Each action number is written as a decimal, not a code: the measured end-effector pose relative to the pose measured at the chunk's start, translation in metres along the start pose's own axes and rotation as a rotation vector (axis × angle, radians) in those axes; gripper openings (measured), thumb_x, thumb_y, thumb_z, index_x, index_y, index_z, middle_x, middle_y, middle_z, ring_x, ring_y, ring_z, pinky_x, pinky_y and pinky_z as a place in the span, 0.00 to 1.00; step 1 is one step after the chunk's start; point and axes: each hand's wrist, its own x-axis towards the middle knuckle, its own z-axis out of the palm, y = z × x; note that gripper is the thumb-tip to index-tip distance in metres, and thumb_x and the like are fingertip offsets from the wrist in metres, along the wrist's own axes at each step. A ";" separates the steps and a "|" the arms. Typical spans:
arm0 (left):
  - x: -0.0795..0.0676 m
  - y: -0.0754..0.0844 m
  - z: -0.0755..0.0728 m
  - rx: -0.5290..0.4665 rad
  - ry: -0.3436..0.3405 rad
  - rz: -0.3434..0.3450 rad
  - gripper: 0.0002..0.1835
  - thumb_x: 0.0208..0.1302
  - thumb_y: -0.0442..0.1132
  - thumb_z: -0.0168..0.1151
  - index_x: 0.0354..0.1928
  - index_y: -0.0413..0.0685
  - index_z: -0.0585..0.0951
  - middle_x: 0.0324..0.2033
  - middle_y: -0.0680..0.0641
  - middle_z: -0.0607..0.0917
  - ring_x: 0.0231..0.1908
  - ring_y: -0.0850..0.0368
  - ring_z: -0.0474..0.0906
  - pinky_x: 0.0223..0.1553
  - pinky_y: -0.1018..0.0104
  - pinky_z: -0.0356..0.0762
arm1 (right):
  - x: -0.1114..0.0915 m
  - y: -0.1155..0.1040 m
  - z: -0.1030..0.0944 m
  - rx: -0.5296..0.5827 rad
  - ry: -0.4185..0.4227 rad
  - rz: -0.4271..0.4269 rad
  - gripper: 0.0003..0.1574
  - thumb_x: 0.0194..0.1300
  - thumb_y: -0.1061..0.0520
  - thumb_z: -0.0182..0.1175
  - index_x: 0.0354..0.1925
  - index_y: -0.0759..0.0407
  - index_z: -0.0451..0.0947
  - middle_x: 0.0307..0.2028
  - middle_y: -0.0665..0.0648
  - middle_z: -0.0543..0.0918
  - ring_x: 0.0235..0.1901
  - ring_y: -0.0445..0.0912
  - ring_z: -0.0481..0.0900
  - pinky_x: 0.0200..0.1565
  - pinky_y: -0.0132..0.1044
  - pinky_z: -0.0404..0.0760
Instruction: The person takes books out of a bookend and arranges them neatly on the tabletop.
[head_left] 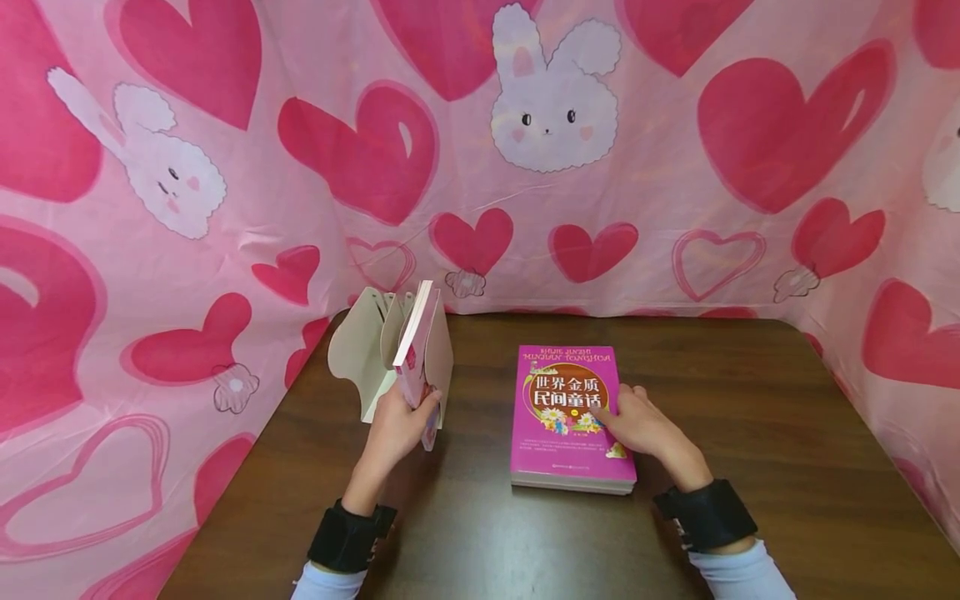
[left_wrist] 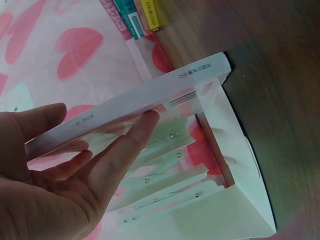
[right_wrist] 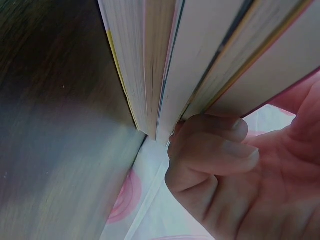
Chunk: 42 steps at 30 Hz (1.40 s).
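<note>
My left hand (head_left: pixel 393 429) holds a thin pink-covered book (head_left: pixel 412 379) upright, between thumb and fingers, at the right side of a cream desktop book rack (head_left: pixel 348 342). In the left wrist view the book's pale spine (left_wrist: pixel 135 97) slants across the rack's dividers (left_wrist: pixel 190 175). To the right, my right hand (head_left: pixel 652 429) pinches the edge of a magenta book (head_left: pixel 562 462) with Chinese lettering. That book lies flat on top of a stack; its thumb rests on the cover. Curled fingers (right_wrist: pixel 215 150) meet the page edges in the right wrist view.
Several books (left_wrist: pixel 132 20) with coloured spines make up the stack under the magenta one. Everything stands on a dark brown wooden table (head_left: pixel 480 542). A pink cloth (head_left: pixel 480 192) with hearts and rabbits hangs behind and along both sides.
</note>
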 end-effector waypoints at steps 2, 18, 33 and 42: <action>0.000 -0.001 0.001 0.014 0.021 0.005 0.23 0.69 0.36 0.71 0.62 0.34 0.77 0.52 0.32 0.86 0.47 0.34 0.87 0.48 0.36 0.84 | 0.000 0.001 0.000 0.002 0.001 -0.009 0.43 0.77 0.45 0.61 0.65 0.82 0.63 0.44 0.65 0.74 0.50 0.58 0.69 0.47 0.54 0.81; -0.011 -0.002 -0.001 -0.011 0.127 0.041 0.15 0.69 0.30 0.68 0.55 0.30 0.83 0.47 0.32 0.89 0.43 0.37 0.88 0.45 0.37 0.84 | -0.002 0.004 0.001 0.038 0.006 -0.003 0.41 0.82 0.49 0.52 0.70 0.84 0.55 0.53 0.74 0.69 0.53 0.63 0.70 0.56 0.63 0.77; -0.029 0.001 -0.011 -0.049 0.116 0.008 0.19 0.70 0.28 0.66 0.61 0.29 0.81 0.54 0.30 0.86 0.52 0.35 0.86 0.52 0.36 0.82 | -0.001 0.005 0.002 0.037 -0.001 -0.004 0.42 0.82 0.47 0.52 0.70 0.83 0.56 0.52 0.73 0.70 0.54 0.62 0.69 0.54 0.61 0.79; -0.038 0.007 -0.016 -0.041 0.117 0.021 0.19 0.70 0.27 0.67 0.61 0.30 0.81 0.53 0.31 0.87 0.50 0.34 0.86 0.51 0.35 0.83 | -0.002 0.004 0.001 0.032 0.006 -0.019 0.41 0.82 0.49 0.52 0.69 0.84 0.56 0.51 0.73 0.70 0.54 0.63 0.69 0.55 0.62 0.78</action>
